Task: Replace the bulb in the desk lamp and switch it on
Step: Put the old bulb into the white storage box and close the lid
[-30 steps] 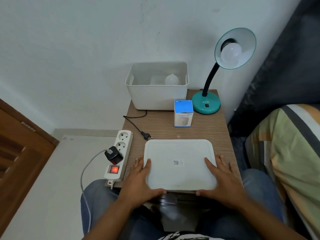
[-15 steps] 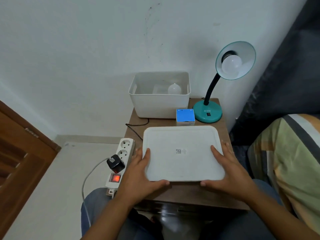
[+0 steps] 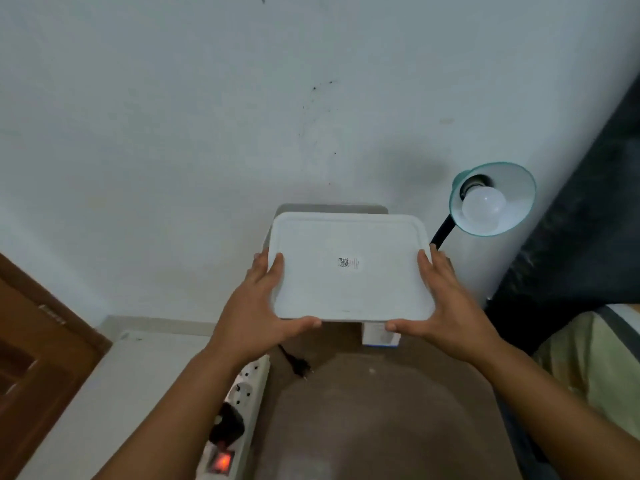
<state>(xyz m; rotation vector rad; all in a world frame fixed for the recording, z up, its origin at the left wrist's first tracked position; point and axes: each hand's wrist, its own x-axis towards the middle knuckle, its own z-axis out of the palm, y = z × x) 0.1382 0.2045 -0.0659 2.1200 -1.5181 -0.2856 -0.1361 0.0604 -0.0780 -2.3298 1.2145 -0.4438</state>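
A flat white lid (image 3: 349, 268) with a small QR sticker hovers over the white storage box (image 3: 332, 207), of which only the back rim shows. My left hand (image 3: 263, 306) grips the lid's left edge and my right hand (image 3: 440, 303) grips its right edge, thumbs under the near edge. The teal desk lamp (image 3: 491, 199) stands at the right with a white bulb (image 3: 483, 207) in its shade, unlit. Its black plug (image 3: 299, 365) lies loose on the wooden table (image 3: 381, 410). A bulb carton (image 3: 381, 336) peeks out below the lid.
A white power strip (image 3: 242, 403) with a lit red switch and a black adapter lies along the table's left edge. A wooden door (image 3: 31, 358) is at the left, dark fabric and a striped cushion (image 3: 595, 358) at the right. The wall is close behind.
Both hands have lifted the lid off the near part of the table and carried it away from me, over the white box. The camera has tilted up.
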